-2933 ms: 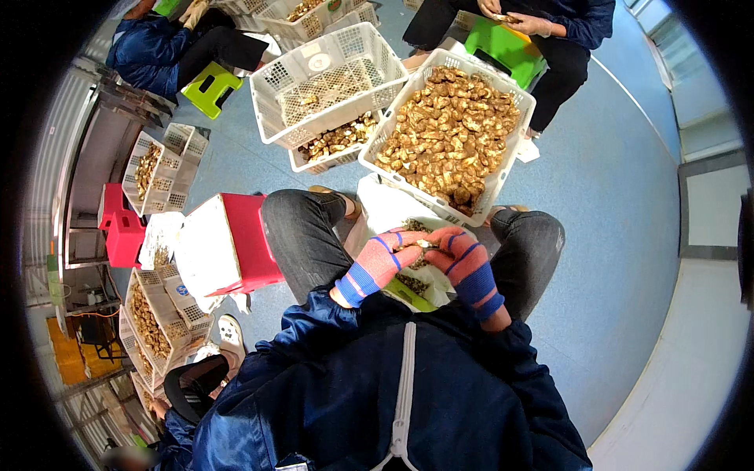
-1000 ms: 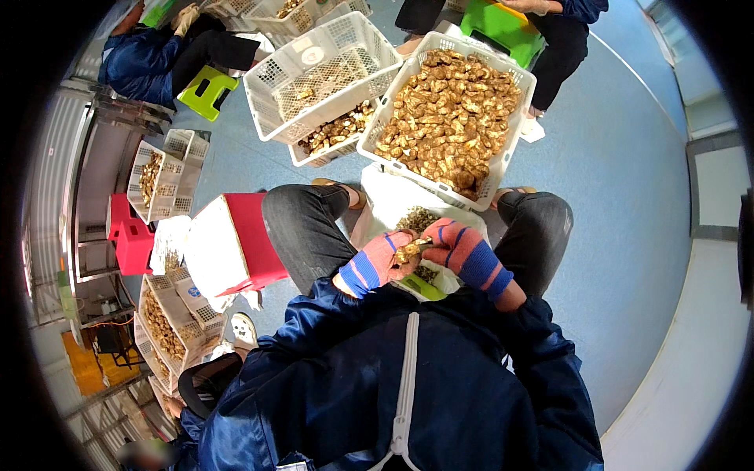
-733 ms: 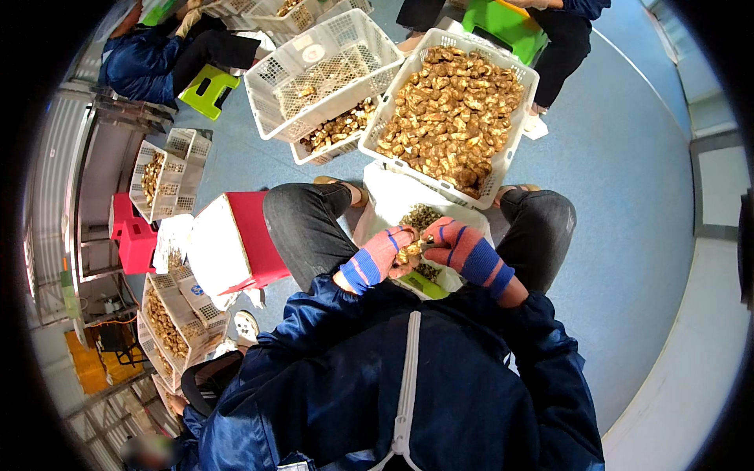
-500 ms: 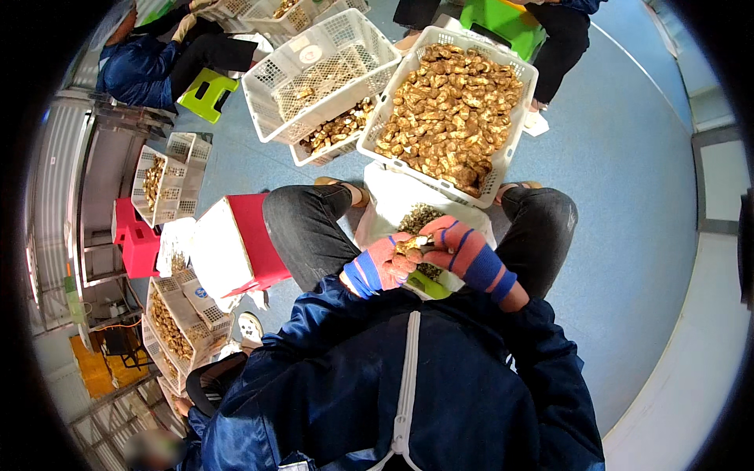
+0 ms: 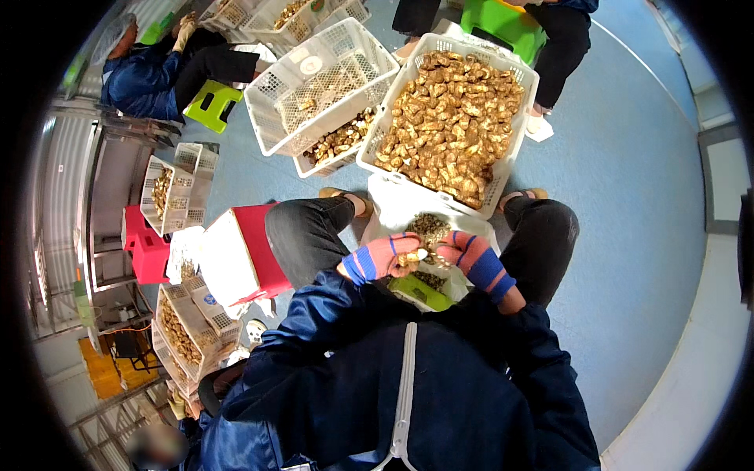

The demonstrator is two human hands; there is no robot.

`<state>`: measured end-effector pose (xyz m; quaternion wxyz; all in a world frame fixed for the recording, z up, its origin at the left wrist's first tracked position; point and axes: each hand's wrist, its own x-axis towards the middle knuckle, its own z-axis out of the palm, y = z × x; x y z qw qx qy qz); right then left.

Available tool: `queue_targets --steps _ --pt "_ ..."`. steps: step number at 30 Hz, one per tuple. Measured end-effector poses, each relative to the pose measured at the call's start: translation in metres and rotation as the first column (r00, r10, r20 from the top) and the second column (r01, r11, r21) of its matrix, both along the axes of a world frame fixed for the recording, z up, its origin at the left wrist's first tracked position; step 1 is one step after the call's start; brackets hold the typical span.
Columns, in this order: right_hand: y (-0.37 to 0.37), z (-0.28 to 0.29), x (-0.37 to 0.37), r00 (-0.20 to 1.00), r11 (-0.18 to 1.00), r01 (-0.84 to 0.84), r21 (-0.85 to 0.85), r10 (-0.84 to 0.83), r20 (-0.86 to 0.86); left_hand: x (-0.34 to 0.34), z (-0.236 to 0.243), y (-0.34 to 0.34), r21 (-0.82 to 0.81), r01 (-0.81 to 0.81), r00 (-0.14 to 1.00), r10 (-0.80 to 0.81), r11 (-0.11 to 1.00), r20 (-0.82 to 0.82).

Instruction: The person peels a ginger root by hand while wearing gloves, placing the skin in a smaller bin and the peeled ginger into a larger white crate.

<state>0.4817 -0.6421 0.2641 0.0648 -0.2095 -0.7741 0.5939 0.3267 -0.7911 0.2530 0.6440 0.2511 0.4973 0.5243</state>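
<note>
Both my hands, in pink and blue striped gloves with bare fingertips, meet above a white bin (image 5: 386, 208) between my knees. My left hand (image 5: 380, 257) is closed around a brown mushroom (image 5: 410, 257), whose pale cut end points towards my other hand. Just to its right, my right hand (image 5: 471, 257) has its fingers pinched together; what they hold, if anything, is too small to make out. Dark crumbly trimmings (image 5: 429, 226) lie in the bin below. A large white crate (image 5: 525, 129) heaped with brown mushrooms (image 5: 452, 118) stands beyond it.
Left of that crate, a white basket (image 5: 271, 129) sits over another basket of mushrooms (image 5: 338, 145). A red and white box (image 5: 263, 247) stands by my left knee. A bright green object (image 5: 420, 292) lies near my lap. Co-workers sit at the far left (image 5: 149, 82) and far side.
My hands have moved slightly apart. The mushroom now rests in my left hand with its pale end outward, and my right fingers have drawn back from it.
</note>
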Motion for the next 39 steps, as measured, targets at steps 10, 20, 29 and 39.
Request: queue_targets --steps 10,20,29,39 --pt "0.025 -0.025 -0.001 0.996 0.824 0.09 0.559 -0.082 -0.039 -0.091 -0.069 0.125 -0.062 -0.268 0.818 0.193 0.961 -0.542" --pt "0.034 -0.02 -0.005 0.988 0.912 0.122 0.391 -0.148 0.039 -0.081 -0.09 0.192 -0.222 -0.194 0.109 -0.204 0.956 -0.973" --pt "0.031 -0.007 -0.011 0.818 0.866 0.477 0.15 -0.375 -0.437 -0.036 0.007 0.089 0.111 -0.136 0.957 0.159 0.985 -0.242" --pt "-0.013 0.04 -0.015 0.942 0.973 0.202 -0.116 -0.225 -0.25 0.004 0.055 0.006 0.213 -0.214 0.931 0.265 0.953 -0.251"
